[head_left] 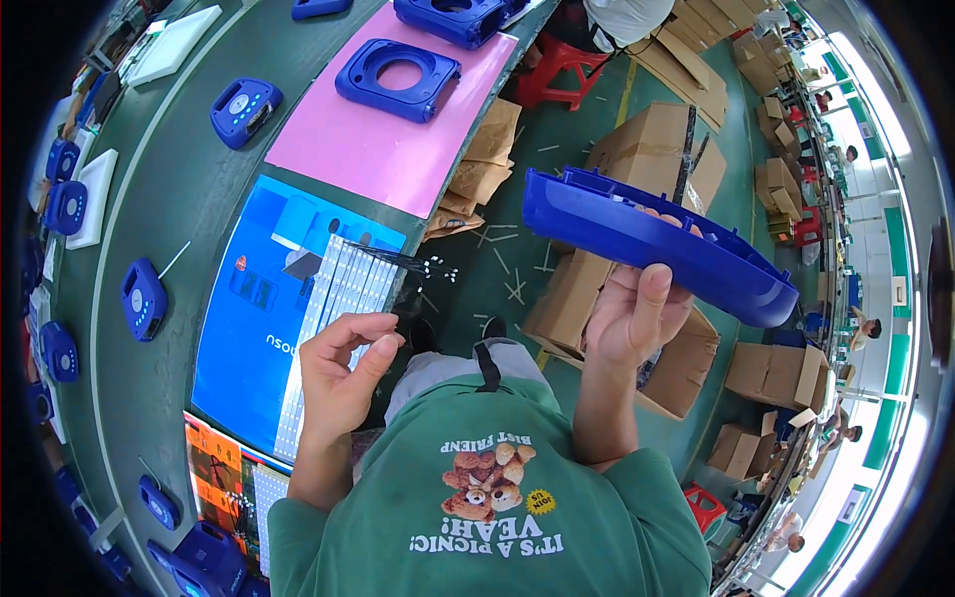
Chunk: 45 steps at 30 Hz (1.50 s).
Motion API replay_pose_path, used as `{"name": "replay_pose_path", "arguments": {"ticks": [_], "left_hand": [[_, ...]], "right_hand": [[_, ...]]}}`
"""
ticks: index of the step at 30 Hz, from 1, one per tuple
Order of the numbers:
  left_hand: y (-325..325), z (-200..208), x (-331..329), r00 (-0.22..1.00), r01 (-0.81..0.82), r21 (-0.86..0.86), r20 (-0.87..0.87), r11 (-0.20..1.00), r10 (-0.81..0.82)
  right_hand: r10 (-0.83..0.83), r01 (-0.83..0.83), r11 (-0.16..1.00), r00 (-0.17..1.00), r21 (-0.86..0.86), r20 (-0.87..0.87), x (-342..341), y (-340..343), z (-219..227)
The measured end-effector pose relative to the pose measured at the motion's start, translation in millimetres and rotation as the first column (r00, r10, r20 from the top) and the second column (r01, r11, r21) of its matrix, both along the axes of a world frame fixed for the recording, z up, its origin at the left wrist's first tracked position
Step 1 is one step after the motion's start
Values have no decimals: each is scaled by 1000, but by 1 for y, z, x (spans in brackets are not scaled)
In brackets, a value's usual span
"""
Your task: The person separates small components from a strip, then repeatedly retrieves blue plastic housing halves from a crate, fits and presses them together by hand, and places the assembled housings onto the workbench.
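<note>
My right hand (pixel 637 320) grips a long dark blue plastic housing shell (pixel 662 242) by its lower side, thumb in front and fingertips reaching over into the hollow. The shell is raised over the floor to the right of the bench, tilted down to the right. My left hand (pixel 348 370) is half curled, thumb and index a little apart, with nothing visible between them. It hovers by the bench edge, beside a row of white LED strips (pixel 343 284). Black wires with small white connectors (pixel 433 267) hang from the strips past the bench edge.
The strips lie on a blue printed sheet (pixel 239 338). Beyond it, a pink sheet (pixel 388 149) bears blue square housings (pixel 398 82). Blue devices (pixel 146 298) stand along the green bench. Open cardboard boxes (pixel 686 373) and a red stool (pixel 562 72) are on the floor.
</note>
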State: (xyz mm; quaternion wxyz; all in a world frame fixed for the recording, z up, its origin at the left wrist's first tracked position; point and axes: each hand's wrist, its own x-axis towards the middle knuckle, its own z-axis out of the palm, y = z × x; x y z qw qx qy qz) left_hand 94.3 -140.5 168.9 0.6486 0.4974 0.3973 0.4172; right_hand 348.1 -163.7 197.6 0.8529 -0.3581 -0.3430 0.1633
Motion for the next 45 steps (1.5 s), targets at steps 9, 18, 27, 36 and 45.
{"name": "replay_pose_path", "arguments": {"ticks": [9, 18, 27, 36, 45], "left_hand": [[-8, -4, -4, 1000, -23, -12, 6, 1000, 23], [-18, -6, 6, 999, -5, -52, -38, 999, 3], [-45, -73, 52, 962, 16, -265, -259, 964, -87], [-187, -211, 96, 685, 29, -612, -563, 790, -462], [-298, -284, 95, 342, -231, -762, -645, 604, -683]], "right_hand": [[81, -80, 997, 996, 22, -24, -2, -4, -2], [104, -115, 992, 983, -60, -154, 18, -19, -10], [38, -190, 563, 978, -804, -205, 202, -135, -132], [507, 431, -337, 832, -837, 225, 355, -298, -358], [801, 392, -485, 558, -782, -217, 369, -328, -648]]}}
